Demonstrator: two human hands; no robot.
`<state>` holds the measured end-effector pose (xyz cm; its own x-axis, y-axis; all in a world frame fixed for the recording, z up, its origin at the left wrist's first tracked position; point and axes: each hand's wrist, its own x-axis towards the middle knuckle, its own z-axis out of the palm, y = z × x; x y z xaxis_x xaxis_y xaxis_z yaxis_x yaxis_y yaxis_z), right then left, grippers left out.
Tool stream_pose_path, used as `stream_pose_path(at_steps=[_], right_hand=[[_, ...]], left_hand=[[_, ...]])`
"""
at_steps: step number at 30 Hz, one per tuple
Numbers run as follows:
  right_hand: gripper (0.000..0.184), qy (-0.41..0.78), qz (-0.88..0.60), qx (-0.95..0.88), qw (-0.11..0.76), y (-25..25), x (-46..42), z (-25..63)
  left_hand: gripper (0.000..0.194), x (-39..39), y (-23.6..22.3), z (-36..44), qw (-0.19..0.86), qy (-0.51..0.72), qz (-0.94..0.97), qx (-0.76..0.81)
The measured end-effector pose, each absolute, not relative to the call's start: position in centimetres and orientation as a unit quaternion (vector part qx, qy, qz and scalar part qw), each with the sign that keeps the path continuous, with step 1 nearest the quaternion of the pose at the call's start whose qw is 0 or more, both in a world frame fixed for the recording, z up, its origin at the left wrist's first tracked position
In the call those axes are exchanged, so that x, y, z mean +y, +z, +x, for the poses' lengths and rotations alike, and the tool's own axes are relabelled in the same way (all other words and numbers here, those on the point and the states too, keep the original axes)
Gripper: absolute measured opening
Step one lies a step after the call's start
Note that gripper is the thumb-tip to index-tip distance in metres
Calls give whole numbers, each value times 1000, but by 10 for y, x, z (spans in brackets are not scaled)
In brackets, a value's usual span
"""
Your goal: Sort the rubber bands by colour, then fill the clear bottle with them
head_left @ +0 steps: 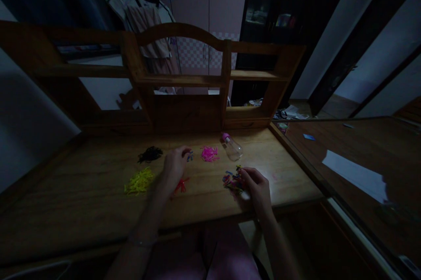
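Observation:
My left hand (176, 163) reaches over the wooden desk, its fingers pinched at a few small blue stringy pieces (190, 156); whether it grips one is hidden. Beneath its wrist lies a partly covered pile of red strips (182, 184). On the right, my right hand (258, 185) has thumb and forefinger closed at the edge of a mixed-colour pile of similar pieces (233, 182). What those fingertips hold is too dark to make out. A pink pile (209, 153) sits between the hands, farther back. Black pieces (150, 154) and yellow pieces (140, 181) lie left of my left hand.
A clear bottle with a pink top (233, 148) lies on its side behind the mixed pile. A wooden shelf unit (187, 80) rises along the desk's back edge. To the right, a brown surface carries white paper (355, 175) and a blue card (308, 137).

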<state>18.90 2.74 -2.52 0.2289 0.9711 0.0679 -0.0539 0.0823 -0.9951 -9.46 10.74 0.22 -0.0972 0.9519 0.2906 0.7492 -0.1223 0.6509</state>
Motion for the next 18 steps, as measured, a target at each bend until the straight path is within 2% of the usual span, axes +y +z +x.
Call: stream_pose_path(at_steps=[2,5,7,11,13,18], right_hand=[[28,437,-517,-444,587,-25,27,189],[30,432,-521,-445,586,-25,27,189],[33,434,-524,-445,582,-24,26,189],[31,427,-514,-482,567,-16,23,190],[27,404,-505,-513,565,-13,22,190],[25,375,-500,-536,566,-11,22,189]], left_hand=[[23,117,1,-102,101,324,662,668],[23,112,2,-84,93,351,677,640],[19,99,3,-57,161,394,691,585],[28,66,2,7,439,416,653,456],[28,55,0,31,522,426,620,402],[21,52,-5,47,530,469,566,421]])
